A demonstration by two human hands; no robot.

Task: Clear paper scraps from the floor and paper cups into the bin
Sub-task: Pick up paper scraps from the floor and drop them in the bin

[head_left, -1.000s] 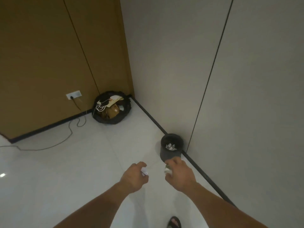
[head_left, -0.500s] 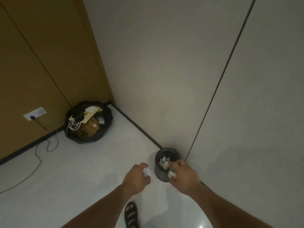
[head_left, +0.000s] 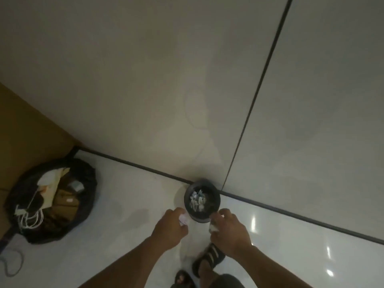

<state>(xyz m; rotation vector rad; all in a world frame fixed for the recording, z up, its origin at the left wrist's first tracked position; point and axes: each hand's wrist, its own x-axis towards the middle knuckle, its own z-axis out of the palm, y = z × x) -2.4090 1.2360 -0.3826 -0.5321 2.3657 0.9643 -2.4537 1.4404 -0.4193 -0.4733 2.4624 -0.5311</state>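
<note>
A small round black bin [head_left: 188,199] stands on the white floor against the wall, with several crumpled white scraps inside. My left hand [head_left: 169,230] grips a crumpled paper scrap [head_left: 182,220] just left of the bin's near rim. On the other side, my right hand [head_left: 229,231] holds another white scrap [head_left: 213,228] in its curled fingers, close to the bin's near right edge. Both hands hover just short of the bin's opening.
A large black rubbish bag [head_left: 87,196] holding cardboard, paper and white cords sits at the left in the corner. A grey cable [head_left: 12,265] lies on the floor beside it. My feet in dark sandals [head_left: 209,258] stand right before the bin. The wall rises directly behind.
I have stepped closer to the bin, which now lies directly under my hands. Both hands still hold their scraps and have come nearer its rim.
</note>
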